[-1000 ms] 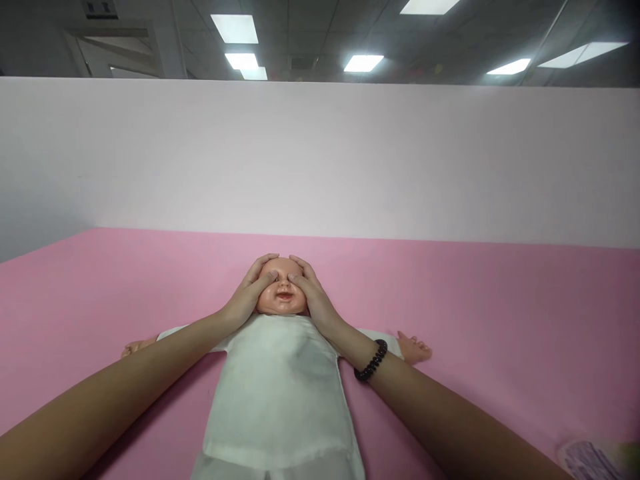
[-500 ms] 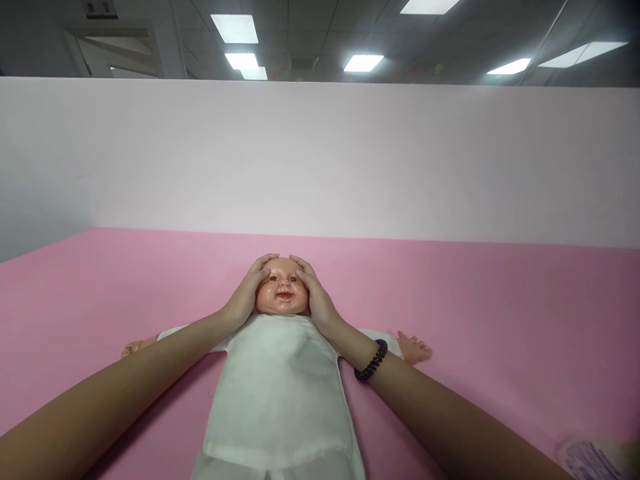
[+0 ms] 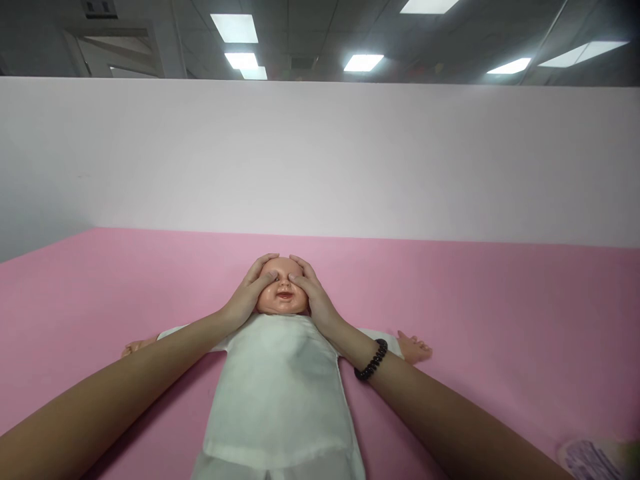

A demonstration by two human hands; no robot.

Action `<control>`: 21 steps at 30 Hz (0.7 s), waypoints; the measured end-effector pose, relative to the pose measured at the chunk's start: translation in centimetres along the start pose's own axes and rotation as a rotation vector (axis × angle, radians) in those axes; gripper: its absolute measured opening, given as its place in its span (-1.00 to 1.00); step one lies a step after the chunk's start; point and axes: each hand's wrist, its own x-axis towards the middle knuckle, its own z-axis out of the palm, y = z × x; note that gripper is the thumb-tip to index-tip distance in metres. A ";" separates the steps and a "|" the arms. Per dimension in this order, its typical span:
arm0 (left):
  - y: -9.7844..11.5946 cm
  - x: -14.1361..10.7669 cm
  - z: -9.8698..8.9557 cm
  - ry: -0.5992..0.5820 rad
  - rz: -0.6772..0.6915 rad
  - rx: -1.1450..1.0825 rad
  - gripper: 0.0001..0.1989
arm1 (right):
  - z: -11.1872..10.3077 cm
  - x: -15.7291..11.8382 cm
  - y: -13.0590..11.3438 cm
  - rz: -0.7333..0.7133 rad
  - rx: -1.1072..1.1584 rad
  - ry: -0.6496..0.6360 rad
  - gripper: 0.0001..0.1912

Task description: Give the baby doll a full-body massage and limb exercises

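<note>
A baby doll (image 3: 280, 387) in a white outfit lies on its back on the pink surface, its arms stretched out to both sides. My left hand (image 3: 250, 291) cups the left side of the doll's head, its thumb lying over one eye. On the other side, my right hand (image 3: 317, 293) wraps round the head in the same way, with its thumb across the other eye. Between the two hands the doll's forehead, nose and open mouth show, while the eyes are covered. A black beaded bracelet (image 3: 371, 361) circles my right wrist.
The pink surface (image 3: 490, 320) runs back to a tall white panel (image 3: 320, 160). At the bottom right corner lies a pale, purple-patterned thing (image 3: 590, 459), partly cut off and blurred. Behind the panel are a door frame and ceiling lights.
Both thumbs have slid inward from the sides of the doll's eyes and now cover them. My palms and other fingers have stayed around the head, and the doll has not moved.
</note>
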 end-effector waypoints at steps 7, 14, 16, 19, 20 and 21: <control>0.0 -0.1 0.0 0.005 -0.006 0.016 -0.46 | 0.1 -0.2 -0.2 0.011 -0.003 0.006 -0.43; 0.0 -0.1 0.1 0.005 -0.006 0.018 -0.43 | 0.0 0.0 -0.1 -0.005 0.003 0.012 -0.45; 0.0 -0.1 0.1 0.002 -0.005 0.006 -0.43 | 0.0 0.0 0.0 -0.004 -0.001 0.012 -0.46; -0.1 -0.1 0.0 0.008 -0.001 -0.002 -0.44 | 0.0 0.0 0.0 -0.010 -0.006 0.013 -0.46; 0.0 -0.1 0.0 0.009 -0.002 -0.002 -0.44 | 0.0 0.0 0.0 -0.011 -0.008 0.012 -0.46; 0.0 -0.1 0.0 0.009 -0.002 -0.002 -0.44 | 0.0 0.0 0.0 -0.010 -0.009 0.011 -0.46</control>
